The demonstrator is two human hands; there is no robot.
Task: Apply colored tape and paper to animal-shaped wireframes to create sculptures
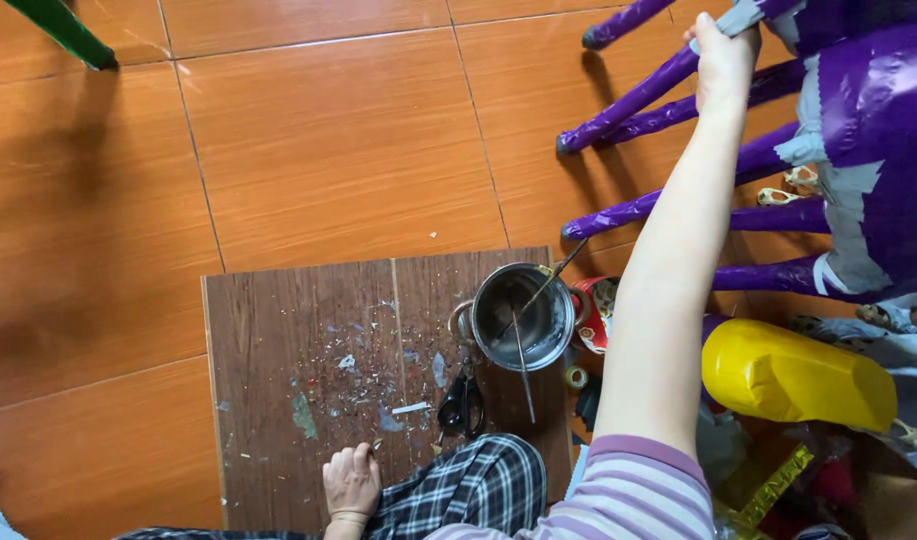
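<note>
From the head camera, the right hand [723, 55] reaches to the upper right of the frame and pinches a grey strip on a purple figure [868, 130] with long tube legs; most of it is glossy purple paper, but grey patches remain bare, so the covering looks unfinished. The left hand [351, 482] rests curled at the lower edge of a scuffed wooden board [278, 340] on the orange tiled floor, holding nothing, near black scissors [461, 403] and a metal pot [523, 318] holding sticks.

No packages, labels (or screens) visible.
</note>
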